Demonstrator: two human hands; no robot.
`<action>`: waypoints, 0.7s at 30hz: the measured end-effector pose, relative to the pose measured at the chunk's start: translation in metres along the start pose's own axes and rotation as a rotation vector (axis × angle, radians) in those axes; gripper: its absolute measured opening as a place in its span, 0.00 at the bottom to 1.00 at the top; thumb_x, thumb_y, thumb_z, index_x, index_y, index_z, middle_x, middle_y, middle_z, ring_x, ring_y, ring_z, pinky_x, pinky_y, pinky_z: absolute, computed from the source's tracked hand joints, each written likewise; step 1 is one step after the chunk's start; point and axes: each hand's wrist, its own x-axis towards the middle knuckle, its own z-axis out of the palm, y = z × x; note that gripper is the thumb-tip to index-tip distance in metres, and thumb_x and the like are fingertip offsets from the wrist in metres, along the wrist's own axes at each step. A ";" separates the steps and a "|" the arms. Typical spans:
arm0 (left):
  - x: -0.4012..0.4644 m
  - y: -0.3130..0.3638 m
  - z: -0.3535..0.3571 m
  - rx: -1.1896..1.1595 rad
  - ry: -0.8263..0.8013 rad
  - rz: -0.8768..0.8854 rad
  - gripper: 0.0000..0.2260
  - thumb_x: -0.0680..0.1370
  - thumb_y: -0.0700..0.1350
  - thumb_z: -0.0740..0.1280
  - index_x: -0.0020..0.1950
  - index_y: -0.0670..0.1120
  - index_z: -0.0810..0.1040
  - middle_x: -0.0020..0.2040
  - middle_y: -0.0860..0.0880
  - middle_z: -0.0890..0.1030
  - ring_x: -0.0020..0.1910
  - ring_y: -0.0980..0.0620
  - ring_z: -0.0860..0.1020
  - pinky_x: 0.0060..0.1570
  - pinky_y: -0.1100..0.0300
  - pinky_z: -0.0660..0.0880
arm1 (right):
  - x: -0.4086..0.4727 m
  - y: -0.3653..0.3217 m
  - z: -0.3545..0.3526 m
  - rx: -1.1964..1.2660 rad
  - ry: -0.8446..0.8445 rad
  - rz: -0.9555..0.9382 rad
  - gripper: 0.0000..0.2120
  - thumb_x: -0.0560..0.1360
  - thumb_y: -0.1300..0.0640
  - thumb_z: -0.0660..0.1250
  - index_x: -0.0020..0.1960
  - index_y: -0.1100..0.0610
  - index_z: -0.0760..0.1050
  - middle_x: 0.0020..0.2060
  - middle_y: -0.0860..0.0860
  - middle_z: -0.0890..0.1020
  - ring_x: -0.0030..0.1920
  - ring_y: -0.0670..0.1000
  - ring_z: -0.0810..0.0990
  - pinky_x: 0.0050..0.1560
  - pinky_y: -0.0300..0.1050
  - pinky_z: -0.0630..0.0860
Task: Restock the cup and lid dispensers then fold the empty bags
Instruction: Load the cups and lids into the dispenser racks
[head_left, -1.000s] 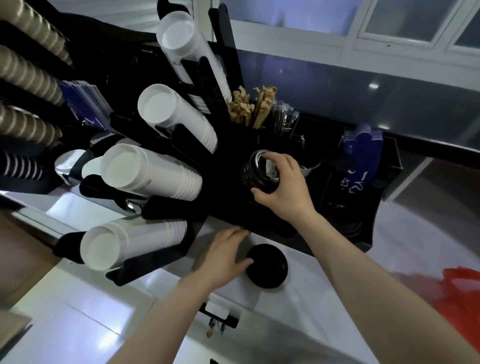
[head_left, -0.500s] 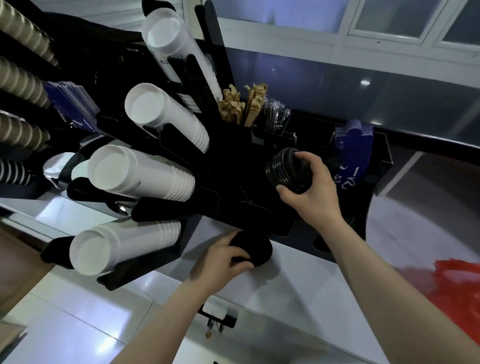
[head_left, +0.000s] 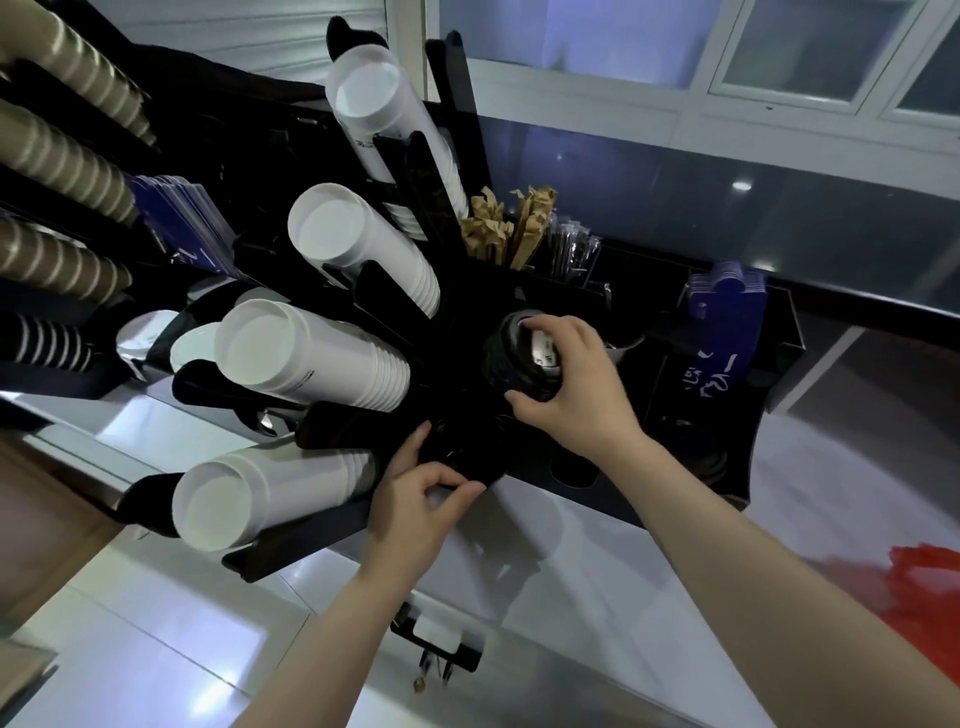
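Right hand wraps a stack of black lids, fingers curled over the top, thumb under the near edge. A white label shows between the fingers. The stack sits above the black dispenser rack, over the middle of its lid section, just right of the cup tubes.

Left hand is lower and left of the stack, at the rack's front edge above the table. Thumb and forefinger pinch a single black lid; the lid blends into the dark rack, so its outline is hard to make out and it may be partly inside a slot. The two hands are near each other, not touching.

Counts: four stacks of white cups lie in the angled tubes, rims toward the camera. Four stacks of brown ribbed cups at far left, the lowest darker. Two bunches of blue sleeves, one by the brown cups, one at the right end of the rack. One compartment of brown paper-wrapped stirrers, one of clear-wrapped straws beside it. One red bag at the lower right edge on the table.
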 end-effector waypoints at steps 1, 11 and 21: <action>-0.001 0.001 -0.001 0.026 0.026 0.036 0.09 0.69 0.44 0.77 0.33 0.55 0.79 0.70 0.56 0.66 0.67 0.70 0.63 0.61 0.76 0.59 | 0.007 -0.003 0.005 -0.079 -0.063 -0.003 0.34 0.65 0.51 0.76 0.67 0.47 0.66 0.66 0.52 0.67 0.64 0.50 0.68 0.62 0.34 0.67; -0.004 0.002 -0.005 0.262 0.018 0.079 0.09 0.70 0.47 0.76 0.35 0.47 0.78 0.75 0.48 0.63 0.73 0.50 0.63 0.61 0.71 0.56 | 0.046 -0.016 0.048 -0.607 -0.487 0.133 0.39 0.66 0.50 0.76 0.68 0.56 0.57 0.62 0.62 0.67 0.61 0.65 0.69 0.53 0.56 0.74; -0.006 -0.006 -0.004 0.290 -0.040 0.049 0.10 0.70 0.48 0.76 0.36 0.45 0.78 0.76 0.47 0.62 0.67 0.40 0.71 0.59 0.59 0.68 | 0.027 -0.007 0.050 -0.878 -0.450 -0.040 0.28 0.71 0.42 0.69 0.64 0.58 0.72 0.63 0.56 0.72 0.63 0.60 0.69 0.58 0.53 0.69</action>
